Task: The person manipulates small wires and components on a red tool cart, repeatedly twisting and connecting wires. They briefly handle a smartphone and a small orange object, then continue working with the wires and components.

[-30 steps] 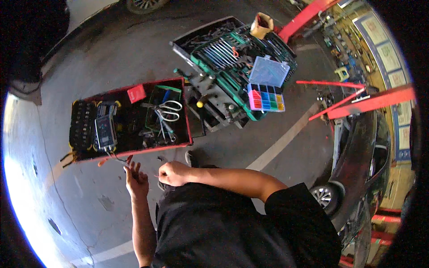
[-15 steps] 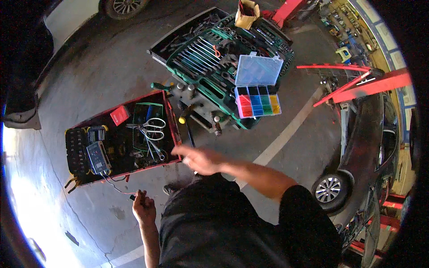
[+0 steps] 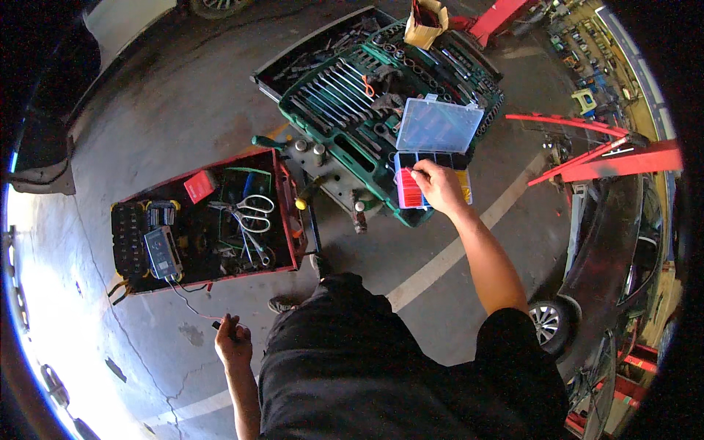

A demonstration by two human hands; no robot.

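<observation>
My left hand [image 3: 233,343], low beside the red toolbox, is closed on a thin wire [image 3: 192,309] with a small black end piece [image 3: 216,324]. The wire runs up to a grey box-shaped device [image 3: 162,252] at the toolbox's near-left corner. Over a clear plastic compartment box [image 3: 442,126], its lid standing up, my right hand [image 3: 443,188] has its fingertips pinched together at the left compartments. Short red sleeves [image 3: 409,192] lie under those fingertips, and yellow ones show past the hand. Whatever the pinch holds is too small to make out; the hand covers the middle compartments.
The red toolbox [image 3: 295,246] holds scissors [image 3: 254,214], a socket set [image 3: 130,238] and a small red box [image 3: 199,186]. A green tool case [image 3: 345,149] with wrenches lies beyond. A red lift arm [image 3: 623,162] and a dark car [image 3: 598,264] stand at right.
My right hand has swung from the red toolbox's right edge, up and right, onto the compartment box. My left hand stays nearly in place, still closed on the wire. The view has shifted slightly.
</observation>
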